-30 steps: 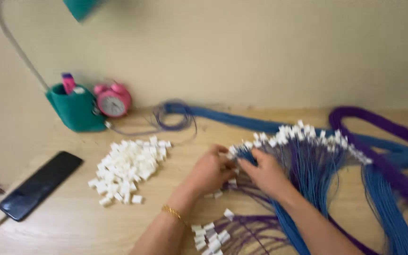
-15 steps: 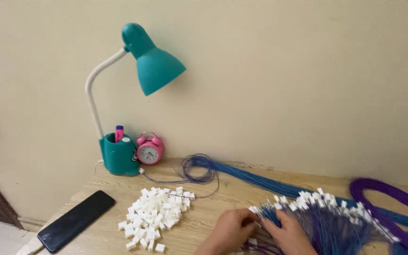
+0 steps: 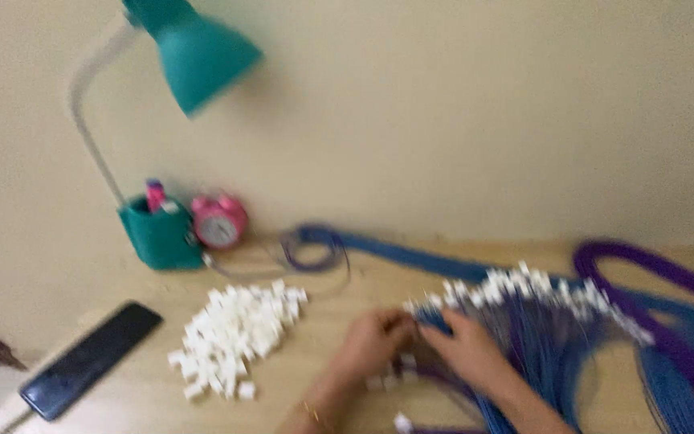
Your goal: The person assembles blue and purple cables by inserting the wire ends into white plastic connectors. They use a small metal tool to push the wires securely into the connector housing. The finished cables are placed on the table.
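Head view: both hands' fingers pinch blue wires (image 3: 540, 354) beside white connector pile (image 3: 234, 337), phone (image 3: 90, 358), teal lamp (image 3: 178, 56).

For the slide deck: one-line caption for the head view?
Both hands, left and right, work blue wires beside white connector pile.

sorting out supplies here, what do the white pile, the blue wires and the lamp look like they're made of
White pile: small blocky pieces, probably moulded plastic with a matte look, though blur hides detail. Blue wires: thin flexible strands, likely plastic-coated, tipped with white ends. Lamp: smooth teal shade, seemingly plastic or painted metal; the look leaves that open.
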